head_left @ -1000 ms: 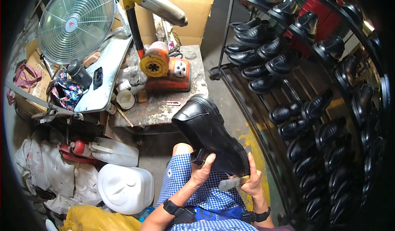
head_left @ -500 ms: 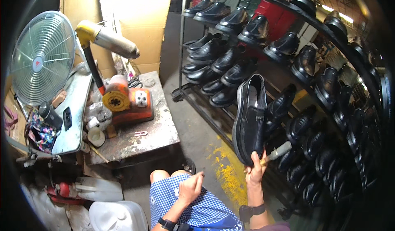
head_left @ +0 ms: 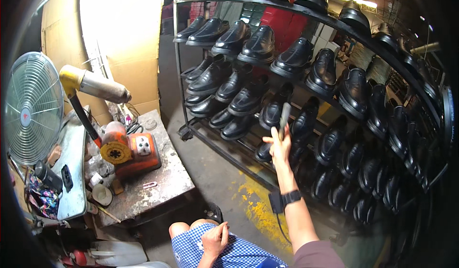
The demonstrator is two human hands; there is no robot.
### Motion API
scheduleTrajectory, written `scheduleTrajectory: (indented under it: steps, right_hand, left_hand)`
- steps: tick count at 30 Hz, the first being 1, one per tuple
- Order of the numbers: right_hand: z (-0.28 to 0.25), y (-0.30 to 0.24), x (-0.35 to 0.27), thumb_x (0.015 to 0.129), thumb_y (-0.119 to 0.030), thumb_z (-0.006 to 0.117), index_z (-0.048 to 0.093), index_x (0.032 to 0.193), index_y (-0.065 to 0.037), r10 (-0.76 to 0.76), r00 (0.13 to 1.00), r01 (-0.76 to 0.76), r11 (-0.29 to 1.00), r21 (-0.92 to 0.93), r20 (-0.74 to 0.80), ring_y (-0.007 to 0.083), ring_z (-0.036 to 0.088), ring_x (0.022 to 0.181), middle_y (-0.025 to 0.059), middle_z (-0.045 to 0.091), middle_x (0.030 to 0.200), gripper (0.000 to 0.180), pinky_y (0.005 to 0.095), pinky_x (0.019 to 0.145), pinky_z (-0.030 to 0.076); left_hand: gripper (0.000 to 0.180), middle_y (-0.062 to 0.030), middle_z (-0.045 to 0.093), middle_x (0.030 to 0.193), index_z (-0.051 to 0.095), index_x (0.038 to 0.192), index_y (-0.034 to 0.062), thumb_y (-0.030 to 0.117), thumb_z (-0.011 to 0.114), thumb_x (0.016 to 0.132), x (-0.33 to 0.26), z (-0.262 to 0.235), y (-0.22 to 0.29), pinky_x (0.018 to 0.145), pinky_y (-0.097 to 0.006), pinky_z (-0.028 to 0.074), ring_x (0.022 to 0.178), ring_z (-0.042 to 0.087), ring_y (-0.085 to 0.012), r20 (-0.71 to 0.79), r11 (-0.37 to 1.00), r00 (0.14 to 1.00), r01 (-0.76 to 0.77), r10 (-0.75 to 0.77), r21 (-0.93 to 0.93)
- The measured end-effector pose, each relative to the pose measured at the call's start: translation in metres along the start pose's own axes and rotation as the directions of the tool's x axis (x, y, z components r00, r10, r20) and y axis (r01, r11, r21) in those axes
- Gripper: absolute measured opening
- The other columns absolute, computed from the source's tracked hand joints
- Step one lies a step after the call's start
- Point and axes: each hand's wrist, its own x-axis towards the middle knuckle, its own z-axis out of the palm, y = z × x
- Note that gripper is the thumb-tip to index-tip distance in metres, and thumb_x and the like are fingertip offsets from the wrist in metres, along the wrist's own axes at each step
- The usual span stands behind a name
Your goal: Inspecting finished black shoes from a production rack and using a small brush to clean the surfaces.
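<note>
My right hand (head_left: 279,149) reaches out to the shoe rack, its fingers round a brush-like tool (head_left: 286,111) with a light handle and a flat pale-grey end. Just behind that tool, a black slip-on shoe (head_left: 273,114) sits on the rack, partly covered by the hand. I cannot tell whether the fingers touch it. My left hand (head_left: 215,240) is curled closed above my lap, over a blue-and-white checked cloth (head_left: 244,246). What it holds, if anything, is hidden.
The metal rack (head_left: 178,67) carries several rows of black shoes. On the left, a worn table (head_left: 167,182) bears an orange machine (head_left: 136,153) and a small red-and-white item (head_left: 149,185). A fan (head_left: 36,108) stands farther left. White plastic containers (head_left: 117,253) lie below.
The black shoe has left my right hand, which has moved forward to the rack and keeps the tool. My left hand stays low and closed. The view has swung toward the right.
</note>
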Motion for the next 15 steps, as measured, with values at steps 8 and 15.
scheduleTrajectory:
  steps: [8, 15]
  right_hand:
    - [-0.073, 0.009, -0.020, 0.078, -0.046, 0.063, 0.025, 0.132, -0.017, 0.079, 0.901, -0.058, 0.996, 0.062, -0.426, 0.0075, 0.037, 0.031, 0.0166, 0.060, 0.070, 0.072, 0.0196, 0.030, 0.026]
    - [-0.083, -0.006, 0.022, 0.072, -0.024, 0.073, 0.041, 0.097, -0.021, 0.249, 0.881, -0.085, 0.920, 0.383, -0.402, 0.0092, 0.032, 0.035, -0.0010, 0.035, 0.058, 0.041, 0.0230, 0.032, 0.027]
  left_hand:
    - [0.009, -0.0067, 0.061, 0.059, 0.067, 0.083, 0.0058, 0.010, 0.061, 0.077, 0.002, 0.000, 0.003, 0.045, -0.028, 0.044, 0.048, 0.058, -0.0186, 0.025, 0.999, 0.999, -0.047, 0.047, 0.008]
    - [0.010, -0.0061, 0.062, 0.060, 0.066, 0.084, 0.0059, 0.010, 0.060, 0.077, 0.001, 0.004, 0.007, 0.046, -0.028, 0.045, 0.049, 0.059, -0.0186, 0.009, 0.999, 0.999, -0.044, 0.045, -0.017]
